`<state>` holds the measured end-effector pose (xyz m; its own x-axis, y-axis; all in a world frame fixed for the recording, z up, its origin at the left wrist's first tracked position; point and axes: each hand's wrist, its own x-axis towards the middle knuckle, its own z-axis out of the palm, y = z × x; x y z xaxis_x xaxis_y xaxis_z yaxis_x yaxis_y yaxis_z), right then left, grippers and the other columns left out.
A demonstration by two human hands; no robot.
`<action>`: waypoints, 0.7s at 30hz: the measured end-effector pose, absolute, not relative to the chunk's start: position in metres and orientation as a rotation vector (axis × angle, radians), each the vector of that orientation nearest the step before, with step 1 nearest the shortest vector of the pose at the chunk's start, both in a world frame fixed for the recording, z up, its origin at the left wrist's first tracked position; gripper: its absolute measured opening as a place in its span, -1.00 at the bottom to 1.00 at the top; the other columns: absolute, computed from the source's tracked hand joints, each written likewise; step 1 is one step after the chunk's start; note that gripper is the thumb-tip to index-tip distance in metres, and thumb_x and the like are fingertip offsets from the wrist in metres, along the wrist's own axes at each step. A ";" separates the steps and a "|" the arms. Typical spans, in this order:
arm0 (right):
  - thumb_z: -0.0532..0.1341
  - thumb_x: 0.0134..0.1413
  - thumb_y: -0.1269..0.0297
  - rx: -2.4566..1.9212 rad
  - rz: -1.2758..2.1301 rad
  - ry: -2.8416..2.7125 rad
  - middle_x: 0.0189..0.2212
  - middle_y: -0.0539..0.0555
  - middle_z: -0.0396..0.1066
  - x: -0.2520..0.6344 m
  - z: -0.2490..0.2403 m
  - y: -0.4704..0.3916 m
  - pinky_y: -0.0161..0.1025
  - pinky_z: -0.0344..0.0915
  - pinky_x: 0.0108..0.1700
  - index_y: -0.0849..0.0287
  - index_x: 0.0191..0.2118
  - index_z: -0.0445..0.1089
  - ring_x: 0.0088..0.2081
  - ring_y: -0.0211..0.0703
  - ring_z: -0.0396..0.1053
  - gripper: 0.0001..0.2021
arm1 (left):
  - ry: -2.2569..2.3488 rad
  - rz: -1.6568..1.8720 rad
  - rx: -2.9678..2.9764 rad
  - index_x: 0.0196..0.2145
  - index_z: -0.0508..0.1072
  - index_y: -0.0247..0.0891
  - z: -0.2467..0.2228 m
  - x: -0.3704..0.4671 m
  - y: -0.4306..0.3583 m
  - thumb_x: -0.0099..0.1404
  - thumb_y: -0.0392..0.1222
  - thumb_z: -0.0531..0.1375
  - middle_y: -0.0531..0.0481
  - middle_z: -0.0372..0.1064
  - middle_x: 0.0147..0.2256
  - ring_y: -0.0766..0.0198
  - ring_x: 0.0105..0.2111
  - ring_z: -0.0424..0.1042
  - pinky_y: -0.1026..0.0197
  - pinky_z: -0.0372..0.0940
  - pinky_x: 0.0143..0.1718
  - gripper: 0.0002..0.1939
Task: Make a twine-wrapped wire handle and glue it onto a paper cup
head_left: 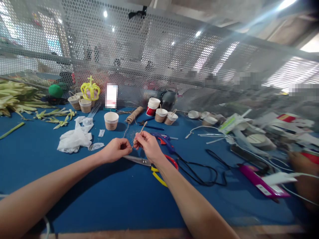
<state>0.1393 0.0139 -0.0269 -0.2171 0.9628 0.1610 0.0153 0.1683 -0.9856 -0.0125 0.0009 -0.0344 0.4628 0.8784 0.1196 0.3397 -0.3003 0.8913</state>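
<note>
Over the middle of the blue table, my right hand (144, 142) pinches a thin brown stick or twisted cord (144, 126) whose upper end points up and right. My left hand (119, 148) is closed just beside it, its fingertips near the lower end of that strand; what they pinch is too small to name. Beneath the hands lie scissors (141, 161) with red and yellow handles, partly hidden by my right forearm. A blue glue gun (168, 144) rests right of my right hand. Behind my hands are a twine roll (135, 115) and a paper cup (111, 120).
White crumpled cloth (76, 136), leaf strips (18, 96) and a yellow crown (90, 90) lie left. Several cups, a red-and-white tub (153, 107) and a phone (111, 96) stand along the mesh screen. Black cable and a magenta power strip (261, 182) are right, near a person's arm.
</note>
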 end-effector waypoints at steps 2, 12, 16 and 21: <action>0.13 -0.06 0.05 -0.993 1.219 -1.499 -0.64 -0.06 0.28 0.139 -0.024 0.012 -0.35 0.24 -0.55 0.20 -0.50 0.20 -0.62 -0.36 0.26 -0.72 | 1.004 0.803 1.807 -0.58 0.24 -0.32 -0.035 -0.013 0.002 0.06 -0.16 0.08 0.16 0.06 -0.65 0.46 -0.63 0.01 0.36 -0.06 -0.61 -0.83; 0.12 -0.03 0.22 -1.136 1.163 -1.791 -0.63 -0.08 0.23 0.140 -0.025 0.011 -0.36 0.23 -0.55 0.21 -0.48 0.19 -0.63 -0.38 0.22 -0.83 | 1.073 0.852 1.783 -0.59 0.23 -0.33 -0.040 -0.016 0.007 0.04 -0.16 0.09 0.15 0.08 -0.65 0.47 -0.62 0.00 0.37 -0.08 -0.61 -0.81; 0.10 -0.01 0.23 -1.175 1.083 -1.822 -0.63 -0.08 0.22 0.139 -0.027 0.012 -0.37 0.23 -0.56 0.20 -0.48 0.18 -0.63 -0.37 0.22 -0.84 | 1.073 0.846 1.762 -0.59 0.23 -0.33 -0.039 -0.015 0.007 0.03 -0.17 0.09 0.16 0.07 -0.64 0.47 -0.62 0.00 0.37 -0.08 -0.61 -0.83; 0.08 0.01 0.20 -1.228 0.968 -1.873 -0.65 -0.07 0.21 0.138 -0.027 0.011 -0.36 0.21 -0.58 0.19 -0.50 0.15 -0.64 -0.34 0.22 -0.81 | 1.068 0.848 1.786 -0.58 0.24 -0.33 -0.038 -0.015 0.006 0.04 -0.17 0.08 0.16 0.07 -0.64 0.47 -0.62 0.00 0.37 -0.07 -0.60 -0.83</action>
